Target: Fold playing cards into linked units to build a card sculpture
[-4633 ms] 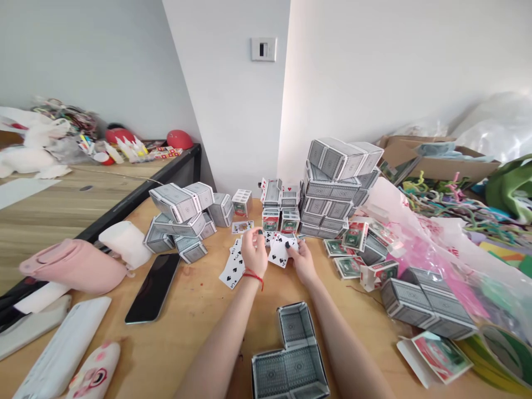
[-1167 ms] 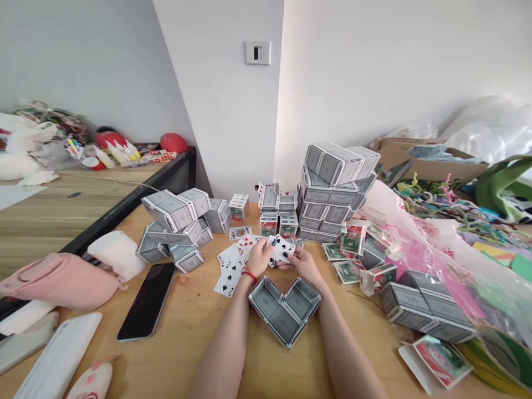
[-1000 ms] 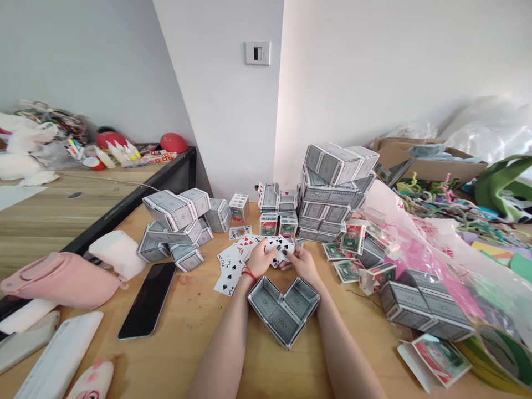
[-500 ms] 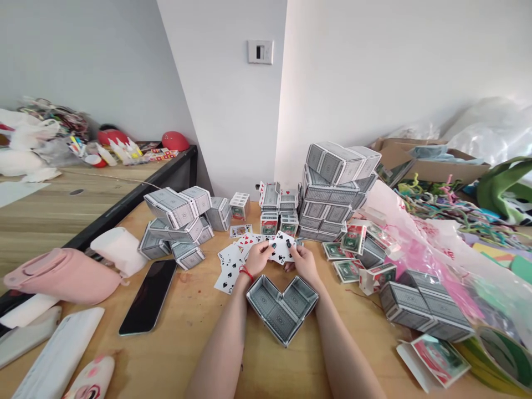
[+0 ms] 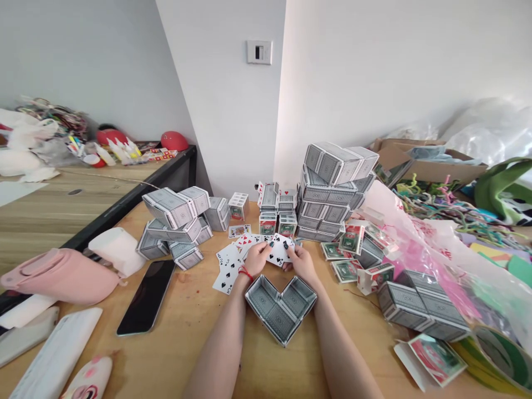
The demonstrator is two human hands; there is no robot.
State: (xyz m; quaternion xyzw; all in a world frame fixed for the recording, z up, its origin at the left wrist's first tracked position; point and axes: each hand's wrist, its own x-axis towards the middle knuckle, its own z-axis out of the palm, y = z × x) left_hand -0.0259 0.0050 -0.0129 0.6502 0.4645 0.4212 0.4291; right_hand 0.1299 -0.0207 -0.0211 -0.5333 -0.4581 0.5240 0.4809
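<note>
My left hand (image 5: 257, 258) and my right hand (image 5: 301, 261) meet over the wooden table (image 5: 183, 338), both pinching a fan of playing cards (image 5: 277, 250) with black spades showing. A red string circles my left wrist. Just in front of my hands lies a heart-shaped open box (image 5: 281, 307) folded from grey-backed cards, between my forearms. More loose cards (image 5: 228, 269) lie face up to the left of my left hand.
Card-built blocks are piled at left (image 5: 174, 221) and stacked high at back right (image 5: 336, 188). Card packs (image 5: 348, 260), a pink plastic bag (image 5: 415, 244) and craft clutter fill the right. A black phone (image 5: 147, 296), pink pouch (image 5: 62, 277) and white cases lie left.
The heart-shaped box, first an angular piece near the table's front edge, now sits as a heart right behind my hands. In the last second my hands only shifted the cards slightly.
</note>
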